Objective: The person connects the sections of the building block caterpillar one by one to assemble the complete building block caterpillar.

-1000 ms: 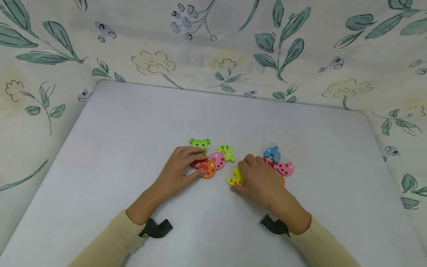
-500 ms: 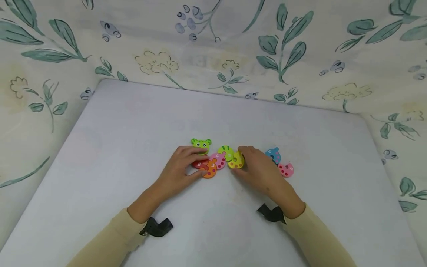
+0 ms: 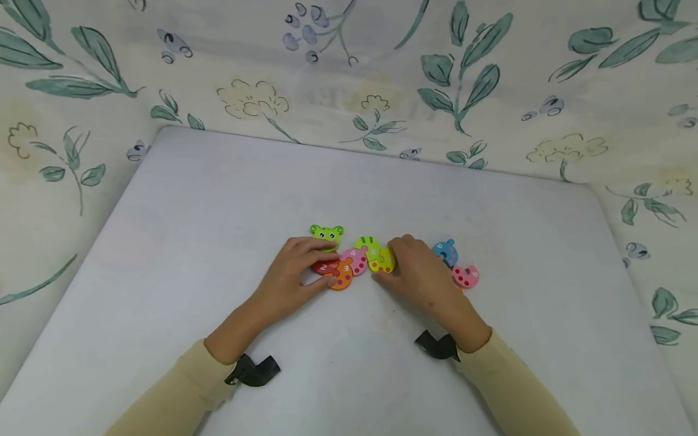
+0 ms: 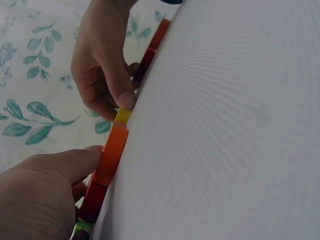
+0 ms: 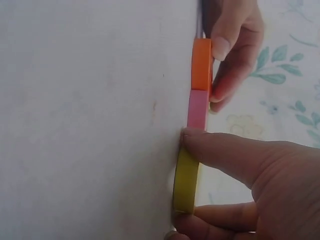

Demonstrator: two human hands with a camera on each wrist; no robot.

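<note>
In the head view, flat numbered animal puzzle pieces lie linked in a winding row: a green head with eyes [image 3: 326, 233], a red piece [image 3: 323, 267], an orange piece [image 3: 342, 278], a pink piece [image 3: 357, 261] and a striped green piece [image 3: 366, 244]. My left hand [image 3: 286, 278] steadies the row's left end, its thumb against the orange piece and its fingers over the head and red piece. My right hand [image 3: 428, 278] pinches a yellow dotted piece [image 5: 186, 182] between thumb and fingers. That piece sits against the striped green one; whether they are fully locked I cannot tell.
Just right of my right hand lie a blue piece [image 3: 447, 252] and a pink dotted piece [image 3: 467, 277]. A sliver of orange shows there, partly hidden by the hand. Everything rests on a white tabletop [image 3: 218, 194], with floral cloth [image 3: 327, 109] behind its far edge.
My right hand has brought the yellow piece up and left, from apart on the table to the striped green piece, and settled it there. My left hand has stayed in place.
</note>
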